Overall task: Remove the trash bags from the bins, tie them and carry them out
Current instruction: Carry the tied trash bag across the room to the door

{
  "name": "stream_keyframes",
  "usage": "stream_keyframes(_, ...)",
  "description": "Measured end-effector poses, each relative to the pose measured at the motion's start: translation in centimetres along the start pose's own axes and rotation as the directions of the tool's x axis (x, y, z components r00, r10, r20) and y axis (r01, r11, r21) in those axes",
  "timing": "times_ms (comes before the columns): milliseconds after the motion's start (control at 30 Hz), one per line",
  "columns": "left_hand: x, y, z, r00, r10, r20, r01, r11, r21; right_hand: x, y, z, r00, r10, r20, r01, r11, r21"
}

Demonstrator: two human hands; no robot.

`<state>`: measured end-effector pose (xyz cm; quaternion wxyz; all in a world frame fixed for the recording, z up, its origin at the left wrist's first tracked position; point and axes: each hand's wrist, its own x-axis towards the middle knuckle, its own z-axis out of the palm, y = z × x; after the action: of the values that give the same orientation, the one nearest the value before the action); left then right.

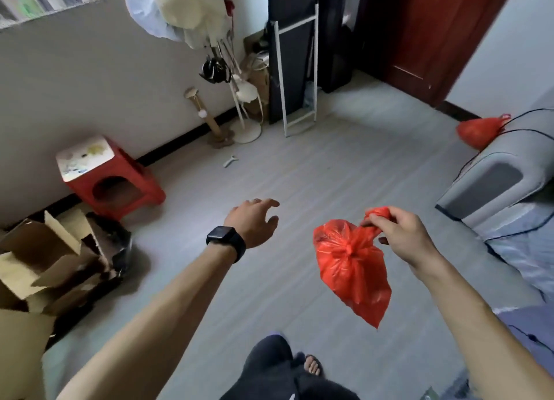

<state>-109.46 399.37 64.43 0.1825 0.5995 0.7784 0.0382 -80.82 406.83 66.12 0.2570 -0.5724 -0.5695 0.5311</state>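
Head view inventory: one tied bag in hand, one waiting by the door

1. Red bag (350,267), at 4 o'clock. Knotted at the neck and hanging clear of the floor. I hold it by the bunched tail above the knot so the load swings free of my leg.
2. Right hand (398,234), at 3 o'clock. Fingers and thumb are curled round that tail and pinching it tight.
3. Left hand (254,219), at centre, with the watch (226,240) on its wrist. It holds nothing; the fingers are spread and relaxed, stretched forward, I judge for balance or ready for a second load.
4. Second red bag (479,129), at 2 o'clock. It sits on the floor against the end of the grey sofa (491,177), handles up, near the dark red door (419,39) at 1 o'clock. I judge it was parked there for the way out.
5. Red stool (111,177), at 9 o'clock, against the wall.
6. Cardboard boxes (45,264), at 8 o'clock, flaps open. Something dark lies beside them; I cannot tell whether it is a bin.
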Motion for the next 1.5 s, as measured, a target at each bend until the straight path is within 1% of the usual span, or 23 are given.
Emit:
stream_keyframes(133,11.3,1.6,-2.5,0.996,0.08,-0.031,-0.078,0.995,0.06,10.0,-2.7,-2.5,0.999,-0.001,-0.037,0.001,1.0,-0.011)
stream_keyframes(267,23.9,3.3,-4.6,0.986,0.163,-0.027,-0.159,0.98,0.121,20.9,-4.3,-4.9,0.994,0.011,-0.111,-0.013,1.0,-0.018)
stream_keyframes(300,28.3,4.2,-5.4,0.981,0.194,-0.023,-0.189,0.972,0.139,24.4,-4.9,-5.9,0.989,0.019,-0.146,-0.02,1.0,-0.006)
stream_keyframes(367,34.4,5.5,-6.7,0.973,0.231,-0.002,-0.229,0.964,0.135,28.8,-5.7,-7.3,0.976,0.071,-0.205,-0.068,0.997,0.022)
stream_keyframes(467,44.0,8.4,-8.6,0.958,0.286,0.02,-0.286,0.945,0.158,36.4,-7.3,-10.5,0.96,0.087,-0.266,-0.086,0.996,0.018)
stream_keyframes(667,59.4,16.5,-10.0,0.924,0.373,0.088,-0.383,0.905,0.185,49.5,-8.8,-16.8,0.9,0.2,-0.389,-0.202,0.979,0.034)
stream_keyframes(867,75.5,26.3,-9.0,0.909,0.4,0.119,-0.416,0.888,0.195,65.0,-8.9,-25.5,0.902,0.207,-0.379,-0.189,0.978,0.084)
stream_keyframes(967,82.3,31.2,-9.5,0.906,0.4,0.142,-0.422,0.883,0.204,71.1,-8.9,-30.2,0.899,0.241,-0.367,-0.227,0.971,0.081)
stream_keyframes(1033,86.3,34.6,-10.3,0.91,0.387,0.146,-0.411,0.888,0.206,74.8,-9.3,-33.3,0.901,0.233,-0.365,-0.224,0.972,0.069)
stream_keyframes(1167,93.7,40.6,-11.8,0.903,0.409,0.133,-0.428,0.888,0.168,81.4,-9.5,-39.1,0.884,0.264,-0.386,-0.265,0.963,0.051)
stream_keyframes(1333,105.8,48.4,-11.4,0.878,0.448,0.17,-0.471,0.872,0.132,92.2,-8.6,-46.7,0.858,0.311,-0.408,-0.308,0.948,0.077)
stream_keyframes(1433,112.8,52.4,-10.3,0.863,0.462,0.206,-0.49,0.864,0.116,98.5,-7.8,-50.5,0.834,0.342,-0.432,-0.32,0.939,0.125)
stream_keyframes(1500,117.5,55.0,-9.6,0.846,0.463,0.265,-0.503,0.857,0.11,102.7,-7.3,-52.9,0.812,0.386,-0.438,-0.352,0.922,0.16)
